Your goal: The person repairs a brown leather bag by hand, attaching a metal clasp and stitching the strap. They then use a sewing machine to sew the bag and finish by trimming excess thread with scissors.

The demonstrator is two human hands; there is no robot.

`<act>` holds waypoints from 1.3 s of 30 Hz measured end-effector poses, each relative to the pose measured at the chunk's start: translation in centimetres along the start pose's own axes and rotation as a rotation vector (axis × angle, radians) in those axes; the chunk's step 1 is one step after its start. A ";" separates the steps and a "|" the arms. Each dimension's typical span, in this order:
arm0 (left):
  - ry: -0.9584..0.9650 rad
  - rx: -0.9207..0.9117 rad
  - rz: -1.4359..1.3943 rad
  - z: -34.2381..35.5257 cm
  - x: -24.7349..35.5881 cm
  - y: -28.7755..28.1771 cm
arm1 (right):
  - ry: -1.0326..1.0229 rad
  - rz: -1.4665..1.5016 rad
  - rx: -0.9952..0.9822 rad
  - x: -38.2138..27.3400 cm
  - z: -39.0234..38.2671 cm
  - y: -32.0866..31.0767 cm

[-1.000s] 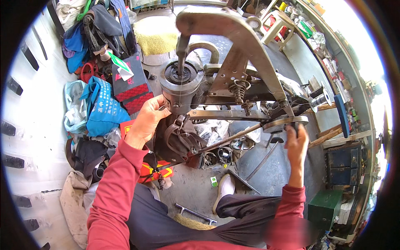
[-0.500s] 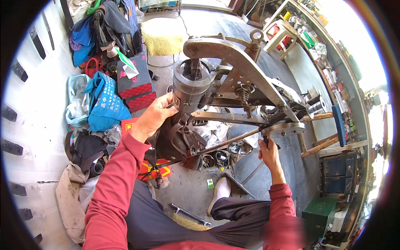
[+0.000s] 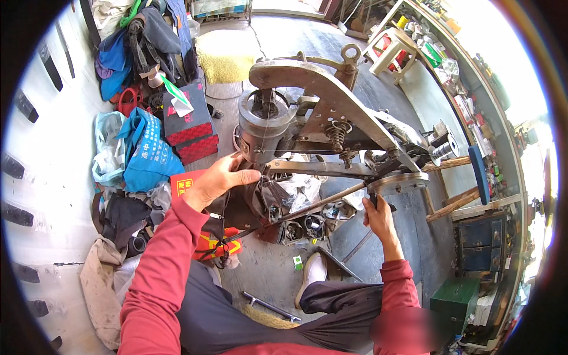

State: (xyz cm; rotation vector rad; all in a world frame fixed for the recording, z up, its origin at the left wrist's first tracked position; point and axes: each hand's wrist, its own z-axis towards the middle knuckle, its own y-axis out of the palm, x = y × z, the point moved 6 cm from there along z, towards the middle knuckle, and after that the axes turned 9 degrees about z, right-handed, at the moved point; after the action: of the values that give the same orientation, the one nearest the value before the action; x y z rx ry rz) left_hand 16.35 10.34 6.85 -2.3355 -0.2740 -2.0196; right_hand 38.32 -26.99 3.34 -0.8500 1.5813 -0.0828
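A hand-cranked sewing machine (image 3: 331, 100) of bare metal stands before me, its curved arm running from upper left to lower right. My left hand (image 3: 220, 178) is just below the round metal head (image 3: 265, 127), pinching the top of a brown leather bag (image 3: 245, 204). Its thumb lies over the leather, while the fingertips are partly hidden. A thin thread runs down past the head. On the right, my right hand (image 3: 380, 219) is wrapped round the dark handle (image 3: 373, 200) beneath the crank wheel (image 3: 397, 184).
Bags and clothes, including a blue bag (image 3: 148, 151), are heaped at left beside a dark red box (image 3: 192, 133). A thread spool (image 3: 444, 149) sits on the machine's right end. A stool (image 3: 393, 56), cluttered shelving and a green box (image 3: 454, 299) line the right side.
My left hand has shifted slightly down, its thumb now over the leather below the head. The bag's top has moved with it. My right hand stays on the crank handle, almost unmoved.
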 end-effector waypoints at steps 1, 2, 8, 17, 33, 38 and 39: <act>-0.027 0.008 0.026 -0.2 -0.3 0.2 | 0.004 -0.004 0.000 0.0 0.0 0.0; -0.055 0.016 0.052 -0.4 -0.6 0.4 | 0.032 0.006 -0.005 0.1 0.0 0.0; -0.056 0.100 -0.213 -0.7 -1.7 1.0 | -0.016 -0.026 0.005 -0.2 0.0 0.1; -0.096 0.068 -0.427 -0.4 -1.7 -0.3 | 0.071 0.125 -0.028 -1.0 -0.6 0.4; -0.075 0.164 -0.389 -0.8 -1.1 0.1 | -0.205 0.094 0.387 -1.1 1.0 -12.5; -0.085 0.195 -0.398 -0.4 -0.9 -0.1 | 0.107 0.037 0.136 3.0 1.6 -4.9; -0.083 0.196 -0.388 -0.3 -0.8 -0.2 | 0.046 0.058 0.023 1.8 1.0 -2.8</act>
State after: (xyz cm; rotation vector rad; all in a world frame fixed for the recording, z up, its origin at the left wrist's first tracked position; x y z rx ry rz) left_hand 15.88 10.38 6.13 -2.3870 -0.9494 -1.9291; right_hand 40.63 -29.59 3.05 -0.7883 1.6438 -0.0792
